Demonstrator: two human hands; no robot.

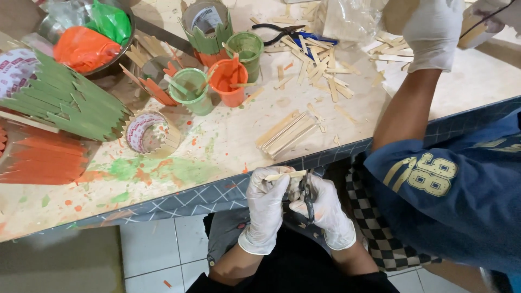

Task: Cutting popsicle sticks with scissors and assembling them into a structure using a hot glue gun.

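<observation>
Now: left hand [266, 209] one stick [286, 175] | right hand [323, 209] one cutter [308, 198]

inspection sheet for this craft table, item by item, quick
surface: pale tabletop smeared with green and orange paint, patterned edge.
job's things: left hand pinches a plain wooden stick; right hand holds dark cutters at it, below the table edge.
clutter: stick stack; loose sticks; two green cups and an orange cup; pliers; green stick-clad cylinder; bare tape roll; metal bowl with orange and green bags.
grippers: both hands in white gloves, each closed on its thing.
cables: thin dark cord at top right; cannot tell its ends.
surroundings: another person's gloved hand over the table; white tiled floor.
</observation>
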